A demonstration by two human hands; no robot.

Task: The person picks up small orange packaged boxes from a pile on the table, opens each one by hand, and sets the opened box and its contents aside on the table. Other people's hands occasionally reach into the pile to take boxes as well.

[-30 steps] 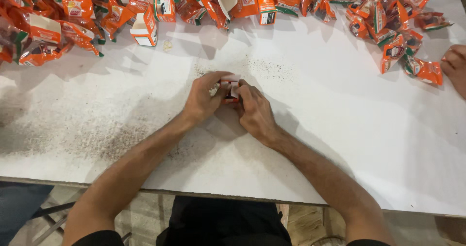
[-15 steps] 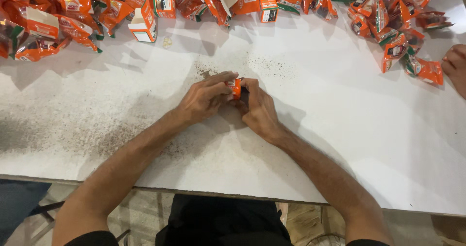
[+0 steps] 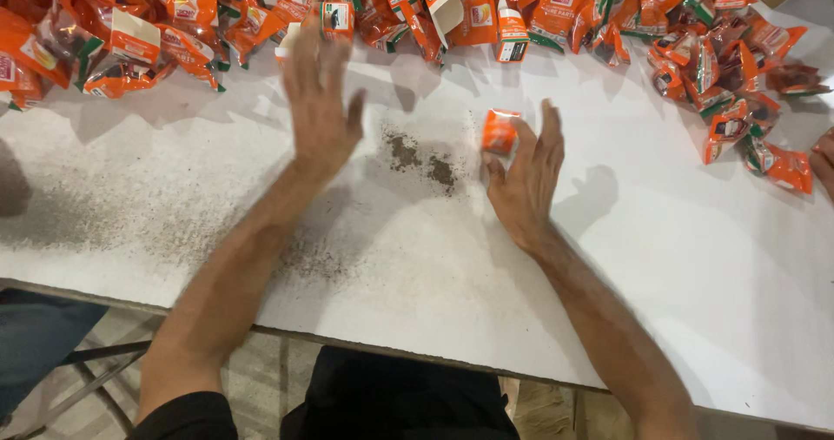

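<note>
Hands spread above a white, dust-speckled table point(image 3: 678, 258): the right hand point(image 3: 526, 175) is open, fingers loose, and a small orange folded packet point(image 3: 499, 132) sits at its fingertips, just beside the index finger; whether it touches is unclear. The left hand point(image 3: 320, 101) is blurred, fingers splayed and holding nothing, near a heap of orange cartons and sachets point(image 3: 417, 6), cut off along the top edge. Dark crumbs point(image 3: 421, 158) lie between the hands.

white table point(image 3: 695, 258), heap of orange packets point(image 3: 217, 14) along far edge, dark powder point(image 3: 421, 160) mid-table
</note>
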